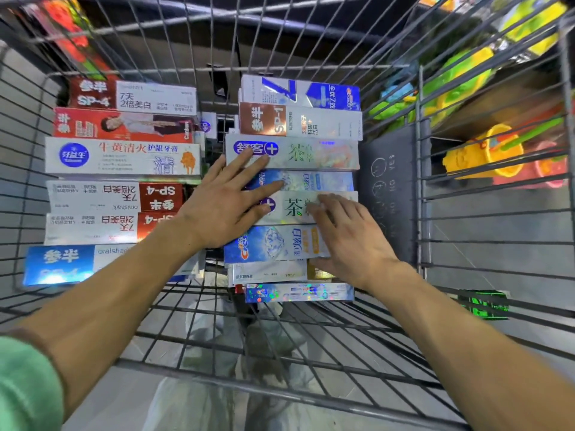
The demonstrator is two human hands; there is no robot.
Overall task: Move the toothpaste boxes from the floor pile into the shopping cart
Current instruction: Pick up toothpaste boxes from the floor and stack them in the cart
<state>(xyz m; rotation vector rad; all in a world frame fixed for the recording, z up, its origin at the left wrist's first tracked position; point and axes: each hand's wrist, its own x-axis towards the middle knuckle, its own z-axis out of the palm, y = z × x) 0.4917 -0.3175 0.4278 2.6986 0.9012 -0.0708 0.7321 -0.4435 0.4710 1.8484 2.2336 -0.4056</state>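
Cardboard: glossy toothpaste boxes [292,154] lie in two flat rows in the shopping cart [417,194]; floor pile not in view.
Left hand [224,203]: fingers straight, pressing the right row.
Right hand [348,234]: flat on the tea-print box [289,206], gripping nothing.
Handling: likely light, stiff, slick; crushable at corners.
Hold: across the long sides, mid-length.

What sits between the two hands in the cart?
Head view: the white tea-character toothpaste box spans between left hand and right hand; both rest on it.
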